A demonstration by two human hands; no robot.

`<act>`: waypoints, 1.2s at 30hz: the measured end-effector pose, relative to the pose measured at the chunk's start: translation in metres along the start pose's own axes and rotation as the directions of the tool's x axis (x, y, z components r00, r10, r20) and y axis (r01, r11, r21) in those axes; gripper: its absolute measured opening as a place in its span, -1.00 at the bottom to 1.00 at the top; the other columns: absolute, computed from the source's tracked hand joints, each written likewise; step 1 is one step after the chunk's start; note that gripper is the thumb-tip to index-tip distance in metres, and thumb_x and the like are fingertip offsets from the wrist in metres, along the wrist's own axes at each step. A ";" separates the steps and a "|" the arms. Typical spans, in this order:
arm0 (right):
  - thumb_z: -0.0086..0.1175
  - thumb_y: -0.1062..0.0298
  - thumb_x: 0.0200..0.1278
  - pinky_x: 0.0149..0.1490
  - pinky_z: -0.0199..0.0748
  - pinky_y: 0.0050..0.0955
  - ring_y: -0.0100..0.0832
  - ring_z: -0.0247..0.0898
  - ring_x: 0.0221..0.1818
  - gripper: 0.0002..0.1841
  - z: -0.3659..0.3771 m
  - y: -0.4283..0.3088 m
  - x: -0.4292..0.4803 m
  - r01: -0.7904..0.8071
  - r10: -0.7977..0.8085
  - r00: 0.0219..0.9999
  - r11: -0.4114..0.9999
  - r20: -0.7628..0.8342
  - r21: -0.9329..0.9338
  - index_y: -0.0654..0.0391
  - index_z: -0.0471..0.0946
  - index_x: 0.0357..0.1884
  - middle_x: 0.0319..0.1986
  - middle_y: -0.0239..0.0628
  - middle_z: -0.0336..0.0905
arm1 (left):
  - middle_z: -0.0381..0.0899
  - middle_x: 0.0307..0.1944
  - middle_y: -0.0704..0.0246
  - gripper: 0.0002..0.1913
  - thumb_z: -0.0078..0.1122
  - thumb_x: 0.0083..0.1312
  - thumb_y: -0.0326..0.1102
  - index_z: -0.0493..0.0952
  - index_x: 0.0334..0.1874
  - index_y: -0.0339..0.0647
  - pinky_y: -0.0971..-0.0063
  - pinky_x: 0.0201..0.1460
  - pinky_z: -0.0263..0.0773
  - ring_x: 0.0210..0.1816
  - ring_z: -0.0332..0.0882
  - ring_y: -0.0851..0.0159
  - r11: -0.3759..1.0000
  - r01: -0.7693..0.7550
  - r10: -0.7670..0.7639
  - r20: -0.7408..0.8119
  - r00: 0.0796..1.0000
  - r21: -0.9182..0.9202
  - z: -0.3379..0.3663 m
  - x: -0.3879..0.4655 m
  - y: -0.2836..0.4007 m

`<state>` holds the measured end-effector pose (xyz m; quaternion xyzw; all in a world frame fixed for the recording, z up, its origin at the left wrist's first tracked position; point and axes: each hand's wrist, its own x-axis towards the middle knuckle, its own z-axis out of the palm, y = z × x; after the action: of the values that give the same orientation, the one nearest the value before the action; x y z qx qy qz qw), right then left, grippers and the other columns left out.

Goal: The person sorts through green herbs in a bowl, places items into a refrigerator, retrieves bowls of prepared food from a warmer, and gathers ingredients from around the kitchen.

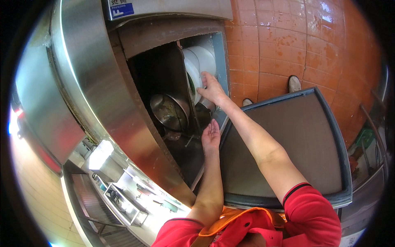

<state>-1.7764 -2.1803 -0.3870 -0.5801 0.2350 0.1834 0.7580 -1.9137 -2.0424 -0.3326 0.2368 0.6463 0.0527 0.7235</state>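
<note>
Inside an open steel refrigerator cabinet (81,55), several round white containers or lids (202,57) stand beyond a dark divider (185,77). My right hand (213,89) is at the rim of the nearest white one, thumb and fingers apart; whether it touches the rim I cannot tell. Lower down, my left hand (211,135) is turned palm up at the cabinet opening, holding nothing. A dark round vessel (203,115) sits just past its fingertips, partly in shadow. On the other side of the divider rests a metal pot (169,112) with greenish residue inside.
The cabinet door (284,148), edged with a dark gasket, hangs open beneath my right arm. Orange floor tiles (268,46), wet in places, show two shoe tips (294,84). A lit kitchen area with a metal rack (123,203) lies at lower left.
</note>
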 end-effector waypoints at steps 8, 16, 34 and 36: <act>0.21 0.39 -0.08 -0.03 0.44 -0.39 -0.30 0.43 -0.15 -0.33 0.005 0.002 0.006 -0.018 0.011 0.999 0.973 0.030 0.231 0.23 0.28 0.17 -0.16 -0.11 0.45 | 0.35 0.20 0.04 -0.52 -0.32 0.16 -0.68 0.25 0.19 -0.49 0.12 0.30 0.29 0.24 0.29 0.00 0.957 0.096 -0.047 0.180 0.982 -0.274 -0.007 0.003 0.034; 0.16 0.38 0.08 -0.04 0.37 -0.48 -0.45 0.37 -0.18 -0.36 -0.002 0.008 0.014 -0.239 0.165 0.966 0.857 0.197 0.457 0.17 0.20 0.24 -0.26 -0.26 0.46 | 0.41 0.12 0.08 -0.59 -0.29 0.23 -0.60 0.33 0.14 -0.45 0.12 0.28 0.31 0.21 0.32 0.02 0.912 0.160 -0.066 0.250 0.966 -0.379 0.012 -0.019 0.028; 0.30 0.22 -0.02 -0.19 0.39 -0.52 -0.49 0.42 -0.29 -0.51 0.003 0.014 0.022 -0.279 0.204 0.959 0.795 0.195 0.539 0.18 0.39 -0.07 -0.36 -0.34 0.49 | 0.21 0.29 0.08 -0.40 -0.25 0.09 -0.64 0.11 0.29 -0.49 0.08 0.46 -0.07 0.39 0.06 0.09 0.877 0.138 0.000 0.288 0.958 -0.460 0.035 -0.034 0.019; 0.27 0.30 0.02 -0.24 0.33 -0.59 -0.57 0.37 -0.33 -0.61 0.003 0.010 0.021 -0.274 0.202 0.961 0.791 0.190 0.547 0.15 0.39 -0.13 -0.39 -0.40 0.46 | 0.22 0.29 0.08 -0.39 -0.25 0.08 -0.63 0.10 0.29 -0.49 0.07 0.47 -0.09 0.39 0.06 0.09 0.873 0.131 0.007 0.281 0.960 -0.469 0.036 -0.034 0.020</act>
<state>-1.7643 -2.1746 -0.4067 -0.2816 0.3038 0.2340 0.8796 -1.8796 -2.0478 -0.2919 0.0328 0.5137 0.1556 0.8431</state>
